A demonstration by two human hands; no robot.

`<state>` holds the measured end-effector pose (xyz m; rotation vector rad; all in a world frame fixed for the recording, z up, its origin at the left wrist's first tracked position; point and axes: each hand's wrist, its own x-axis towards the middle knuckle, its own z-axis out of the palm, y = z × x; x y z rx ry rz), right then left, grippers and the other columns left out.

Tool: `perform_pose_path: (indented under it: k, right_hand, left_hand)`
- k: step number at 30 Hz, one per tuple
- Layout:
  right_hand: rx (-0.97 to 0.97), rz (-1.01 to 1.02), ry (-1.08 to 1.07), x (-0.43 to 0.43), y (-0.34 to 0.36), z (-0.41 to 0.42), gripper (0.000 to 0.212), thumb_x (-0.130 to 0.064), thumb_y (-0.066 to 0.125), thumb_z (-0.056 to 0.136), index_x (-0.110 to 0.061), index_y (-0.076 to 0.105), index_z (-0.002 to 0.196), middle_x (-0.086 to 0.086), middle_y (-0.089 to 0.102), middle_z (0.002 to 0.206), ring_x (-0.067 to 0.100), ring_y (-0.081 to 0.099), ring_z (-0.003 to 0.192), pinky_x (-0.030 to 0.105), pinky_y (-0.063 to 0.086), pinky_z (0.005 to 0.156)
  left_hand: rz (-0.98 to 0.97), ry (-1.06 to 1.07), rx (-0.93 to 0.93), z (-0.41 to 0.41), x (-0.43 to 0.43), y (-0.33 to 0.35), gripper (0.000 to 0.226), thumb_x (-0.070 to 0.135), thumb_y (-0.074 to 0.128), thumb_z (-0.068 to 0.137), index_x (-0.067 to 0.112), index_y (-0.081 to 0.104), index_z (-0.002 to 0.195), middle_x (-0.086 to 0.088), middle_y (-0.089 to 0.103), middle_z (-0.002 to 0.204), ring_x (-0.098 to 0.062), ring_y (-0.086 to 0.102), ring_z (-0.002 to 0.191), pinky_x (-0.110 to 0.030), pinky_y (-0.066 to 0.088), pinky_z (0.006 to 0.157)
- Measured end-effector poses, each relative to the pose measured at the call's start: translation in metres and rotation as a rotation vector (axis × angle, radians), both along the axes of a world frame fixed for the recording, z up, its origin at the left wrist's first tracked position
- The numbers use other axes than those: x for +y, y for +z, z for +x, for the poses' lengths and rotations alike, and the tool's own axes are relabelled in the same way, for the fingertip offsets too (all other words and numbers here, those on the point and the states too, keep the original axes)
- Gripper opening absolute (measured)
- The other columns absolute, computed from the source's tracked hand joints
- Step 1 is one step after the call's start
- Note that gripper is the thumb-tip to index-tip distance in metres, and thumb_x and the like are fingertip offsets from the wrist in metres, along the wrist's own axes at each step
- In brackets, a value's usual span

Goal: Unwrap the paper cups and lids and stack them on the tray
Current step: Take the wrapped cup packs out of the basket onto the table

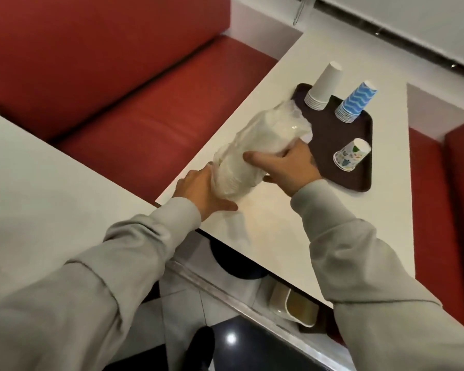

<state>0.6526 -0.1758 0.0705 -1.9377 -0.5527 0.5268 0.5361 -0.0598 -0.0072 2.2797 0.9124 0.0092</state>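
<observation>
A long stack of white lids in a clear plastic sleeve [255,151] lies slanted above the white table [332,236], its far end over the edge of the dark brown tray [330,135]. My left hand [204,188] cups the near end of the sleeve. My right hand [287,164] grips the stack around its middle. On the tray stand three upside-down stacks: white cups [323,85], blue wave-pattern cups [355,101] and a short stack of printed cups [351,156].
A red padded bench [118,103] runs behind the table on the left and another red seat [439,210] lies to the right. A second white table [38,183] sits at the left. Below the table edge are a floor, a dark round base and a beige bin.
</observation>
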Motion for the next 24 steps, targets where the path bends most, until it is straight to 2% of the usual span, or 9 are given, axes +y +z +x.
perform_pose_path:
  k: [2, 3, 4, 7, 10, 12, 15, 19, 24]
  right_hand:
    - [-0.105, -0.071, 0.047, 0.001, -0.003, -0.006, 0.052, -0.034, 0.086, 0.065, -0.025, 0.059, 0.109, -0.019, 0.065, 0.094, -0.004, 0.062, 0.085, 0.005, 0.05, 0.07]
    - [-0.147, -0.095, 0.075, 0.002, -0.007, -0.009, 0.052, -0.032, 0.085, 0.068, -0.024, 0.059, 0.111, -0.019, 0.063, 0.093, -0.006, 0.058, 0.083, -0.002, 0.044, 0.063]
    - [-0.175, -0.112, 0.093, 0.004, -0.012, -0.011, 0.053, -0.033, 0.084, 0.068, -0.022, 0.058, 0.114, -0.016, 0.063, 0.095, -0.004, 0.058, 0.083, -0.002, 0.042, 0.06]
    - [-0.213, -0.113, 0.07, 0.009, -0.023, -0.015, 0.056, -0.037, 0.083, 0.067, -0.02, 0.058, 0.114, -0.008, 0.065, 0.099, 0.012, 0.062, 0.091, 0.009, 0.046, 0.067]
    - [-0.253, -0.107, 0.045, 0.015, -0.027, -0.01, 0.059, -0.039, 0.082, 0.068, -0.018, 0.056, 0.117, -0.005, 0.065, 0.104, 0.017, 0.062, 0.095, 0.024, 0.052, 0.08]
    - [-0.264, -0.095, 0.024, 0.02, -0.026, -0.005, 0.059, -0.038, 0.081, 0.07, -0.018, 0.054, 0.119, -0.006, 0.063, 0.104, 0.017, 0.06, 0.094, 0.022, 0.048, 0.079]
    - [-0.253, -0.083, -0.004, 0.03, -0.027, 0.006, 0.056, -0.037, 0.081, 0.069, -0.019, 0.055, 0.114, -0.008, 0.062, 0.097, 0.016, 0.061, 0.091, 0.013, 0.044, 0.067]
    - [-0.274, -0.119, -0.034, 0.041, -0.028, 0.017, 0.052, -0.04, 0.078, 0.068, -0.02, 0.05, 0.107, -0.004, 0.061, 0.096, 0.02, 0.061, 0.09, 0.022, 0.046, 0.067]
    - [-0.271, -0.088, -0.06, 0.043, -0.03, 0.019, 0.058, -0.042, 0.08, 0.069, -0.021, 0.05, 0.113, -0.006, 0.06, 0.099, 0.02, 0.06, 0.096, 0.028, 0.05, 0.079]
  left_hand:
    - [-0.008, -0.001, 0.05, 0.004, -0.005, -0.007, 0.084, 0.053, 0.081, 0.068, 0.022, 0.042, 0.136, -0.003, 0.056, 0.126, -0.028, 0.046, 0.126, -0.038, 0.038, 0.104]
    - [0.001, -0.006, 0.071, 0.005, -0.006, -0.012, 0.083, 0.054, 0.077, 0.073, 0.022, 0.041, 0.14, -0.002, 0.052, 0.132, -0.025, 0.039, 0.131, -0.036, 0.032, 0.107]
    - [0.012, -0.007, 0.083, 0.006, -0.006, -0.017, 0.08, 0.057, 0.074, 0.075, 0.022, 0.042, 0.14, -0.001, 0.049, 0.135, -0.023, 0.034, 0.134, -0.035, 0.027, 0.107]
    - [0.064, 0.016, 0.082, 0.006, -0.003, -0.028, 0.085, 0.067, 0.072, 0.069, 0.023, 0.045, 0.136, 0.002, 0.049, 0.136, -0.02, 0.034, 0.134, -0.035, 0.027, 0.105]
    - [0.126, 0.058, 0.089, 0.013, 0.0, -0.03, 0.095, 0.073, 0.074, 0.06, 0.023, 0.044, 0.134, 0.001, 0.048, 0.134, -0.023, 0.038, 0.13, -0.038, 0.032, 0.101]
    - [0.139, 0.074, 0.078, 0.017, 0.003, -0.027, 0.092, 0.072, 0.075, 0.06, 0.023, 0.047, 0.133, -0.001, 0.049, 0.133, -0.025, 0.04, 0.129, -0.04, 0.032, 0.101]
    - [0.118, 0.08, 0.053, 0.023, 0.01, -0.021, 0.087, 0.068, 0.075, 0.065, 0.024, 0.046, 0.135, 0.0, 0.054, 0.132, -0.025, 0.044, 0.127, -0.041, 0.033, 0.1]
    - [0.057, 0.14, -0.079, 0.02, 0.014, -0.005, 0.087, 0.057, 0.081, 0.066, 0.029, 0.044, 0.14, 0.006, 0.061, 0.127, -0.022, 0.053, 0.122, -0.041, 0.039, 0.101]
    - [-0.017, 0.199, -0.202, 0.0, 0.019, 0.009, 0.08, 0.053, 0.083, 0.068, 0.028, 0.049, 0.136, 0.007, 0.064, 0.117, -0.018, 0.059, 0.113, -0.042, 0.048, 0.097]
